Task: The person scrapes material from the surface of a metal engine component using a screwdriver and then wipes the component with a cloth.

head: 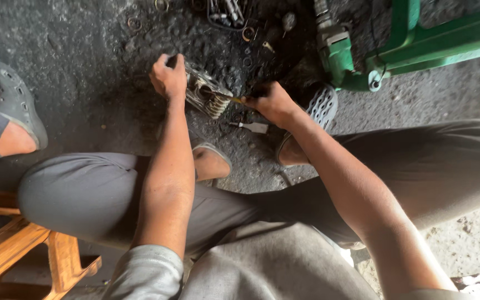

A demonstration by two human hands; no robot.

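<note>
My left hand (169, 78) grips the upper end of a greasy metal engine part with cooling fins (206, 93), holding it tilted on the dark oily floor. My right hand (273, 103) is closed around a small tool with a yellowish shaft (236, 100), whose tip touches the part's lower right side. A short white-handled tool (253, 127) lies on the floor just below the part. My knees in grey trousers frame both arms.
A green machine frame (418, 47) stands at the upper right. Loose washers, rings and bolts (229, 14) lie at the top. Another person's leg and grey clog (12, 103) are at the left, above a wooden stool (18, 244).
</note>
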